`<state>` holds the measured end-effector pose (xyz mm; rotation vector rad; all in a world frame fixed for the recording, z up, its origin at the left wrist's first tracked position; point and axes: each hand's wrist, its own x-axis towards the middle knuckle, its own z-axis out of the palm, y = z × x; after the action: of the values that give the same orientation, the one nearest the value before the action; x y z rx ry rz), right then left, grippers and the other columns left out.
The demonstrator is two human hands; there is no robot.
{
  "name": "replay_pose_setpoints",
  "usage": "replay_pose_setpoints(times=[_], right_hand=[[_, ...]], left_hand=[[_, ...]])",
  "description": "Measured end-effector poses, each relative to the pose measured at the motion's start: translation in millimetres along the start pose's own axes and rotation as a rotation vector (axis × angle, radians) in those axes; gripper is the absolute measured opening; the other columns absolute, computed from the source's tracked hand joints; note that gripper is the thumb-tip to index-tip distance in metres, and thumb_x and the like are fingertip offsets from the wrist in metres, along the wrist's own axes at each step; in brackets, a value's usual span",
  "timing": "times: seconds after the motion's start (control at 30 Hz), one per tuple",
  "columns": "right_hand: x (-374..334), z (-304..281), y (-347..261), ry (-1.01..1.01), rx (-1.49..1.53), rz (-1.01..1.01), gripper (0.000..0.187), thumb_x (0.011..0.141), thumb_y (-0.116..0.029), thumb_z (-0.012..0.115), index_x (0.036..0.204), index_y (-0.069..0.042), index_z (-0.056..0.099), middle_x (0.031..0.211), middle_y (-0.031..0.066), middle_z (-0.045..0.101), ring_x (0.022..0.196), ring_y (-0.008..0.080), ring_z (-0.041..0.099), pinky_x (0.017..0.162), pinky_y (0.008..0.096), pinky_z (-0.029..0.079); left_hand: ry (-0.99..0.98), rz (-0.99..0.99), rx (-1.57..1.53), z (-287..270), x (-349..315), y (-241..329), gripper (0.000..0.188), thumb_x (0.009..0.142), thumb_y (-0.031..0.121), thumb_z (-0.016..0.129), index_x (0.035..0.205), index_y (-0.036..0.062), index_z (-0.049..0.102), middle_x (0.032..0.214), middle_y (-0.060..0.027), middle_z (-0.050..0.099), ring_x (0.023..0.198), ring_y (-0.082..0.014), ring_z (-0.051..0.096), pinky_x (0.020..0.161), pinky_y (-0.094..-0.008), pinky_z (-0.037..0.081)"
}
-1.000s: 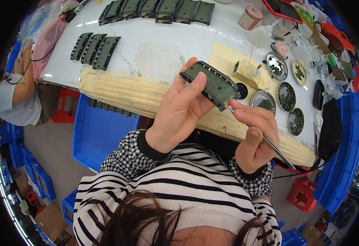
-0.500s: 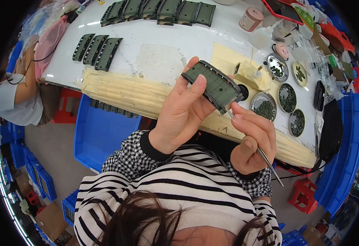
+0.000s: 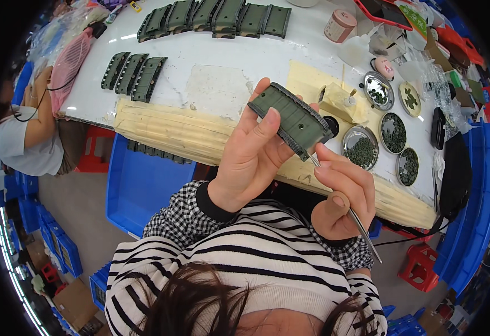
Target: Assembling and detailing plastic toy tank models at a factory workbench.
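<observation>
My left hand (image 3: 244, 155) holds up a dark green plastic model part (image 3: 296, 124), thumb on its face and fingers behind. The part is a rectangular panel with dark toothed strips along its long edges and a small round hole. My right hand (image 3: 348, 187), a tan cover on its thumb, grips slim metal tweezers (image 3: 366, 235). Their tip meets the panel's lower corner; whether a small piece sits there is hidden. Beyond my hands, round dishes of tiny green pieces, such as this metal dish (image 3: 360, 148), stand on the table at the right.
A padded yellowish roll (image 3: 172, 126) lines the table's front edge. Similar green panels stand in rows (image 3: 139, 77) at the left and far side. Below the edge sits a blue bin (image 3: 138, 185). A yellow taped block (image 3: 343, 103) stands near the dishes. Another person (image 3: 29, 131) sits at the left.
My view has shifted slightly. My right hand has tilted the tweezers a little, their back end dropping lower, while the tip stays at the panel's corner. The left hand's hold is unchanged.
</observation>
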<state>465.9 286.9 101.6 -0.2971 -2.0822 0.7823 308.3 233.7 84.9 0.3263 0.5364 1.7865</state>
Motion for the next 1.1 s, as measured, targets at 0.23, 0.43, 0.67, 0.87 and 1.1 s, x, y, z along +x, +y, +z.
replay_pose_setpoints(times=[0.23, 0.43, 0.67, 0.87, 1.1], right_hand=[[1.0, -1.3, -0.6, -0.014, 0.008, -0.007, 0.023, 0.093, -0.013, 0.056, 0.106, 0.006, 0.061, 0.107, 0.0208, 0.06, 0.102, 0.0348, 0.064, 0.087, 0.0379, 0.054], [0.7, -1.3, 0.4, -0.017, 0.014, -0.012, 0.024, 0.094, -0.014, 0.056, 0.107, 0.006, 0.061, 0.108, 0.0214, 0.06, 0.101, 0.0345, 0.064, 0.087, 0.0376, 0.054], [1.7, -1.4, 0.3, -0.012, 0.018, -0.015, 0.023, 0.093, -0.013, 0.057, 0.106, 0.006, 0.061, 0.109, 0.0217, 0.06, 0.1, 0.034, 0.064, 0.086, 0.0372, 0.054], [1.7, 0.2, 0.2, -0.012, 0.017, -0.017, 0.021, 0.092, -0.01, 0.058, 0.104, 0.006, 0.062, 0.108, 0.0218, 0.061, 0.099, 0.0337, 0.065, 0.085, 0.0366, 0.054], [1.5, 0.5, 1.8, -0.015, 0.007, -0.023, 0.021, 0.091, -0.009, 0.058, 0.104, 0.006, 0.062, 0.11, 0.0233, 0.061, 0.098, 0.0326, 0.065, 0.084, 0.0348, 0.055]], left_hand=[[-0.007, 0.001, 0.003, 0.3, 0.1, 0.8, 0.043, 0.101, 0.025, 0.04, 0.142, 0.018, 0.028, 0.138, -0.013, 0.041, 0.135, -0.0296, 0.034, 0.103, -0.0433, 0.045], [-0.004, -0.003, 0.007, 0.2, -0.1, 1.2, 0.043, 0.101, 0.025, 0.04, 0.142, 0.0182, 0.029, 0.138, -0.0128, 0.042, 0.136, -0.0293, 0.034, 0.103, -0.0434, 0.045], [-0.011, -0.008, 0.011, -0.6, 0.3, 1.2, 0.044, 0.101, 0.026, 0.041, 0.142, 0.0178, 0.029, 0.138, -0.0128, 0.042, 0.135, -0.0291, 0.035, 0.105, -0.0426, 0.044], [-0.021, -0.026, -0.012, -1.7, 0.5, 2.5, 0.043, 0.101, 0.025, 0.04, 0.142, 0.0171, 0.03, 0.138, -0.0131, 0.041, 0.135, -0.0293, 0.035, 0.105, -0.0426, 0.043], [-0.009, -0.034, -0.006, -2.0, 0.7, 2.4, 0.042, 0.101, 0.024, 0.038, 0.142, 0.0166, 0.03, 0.138, -0.0131, 0.041, 0.135, -0.0293, 0.035, 0.105, -0.0424, 0.043]])
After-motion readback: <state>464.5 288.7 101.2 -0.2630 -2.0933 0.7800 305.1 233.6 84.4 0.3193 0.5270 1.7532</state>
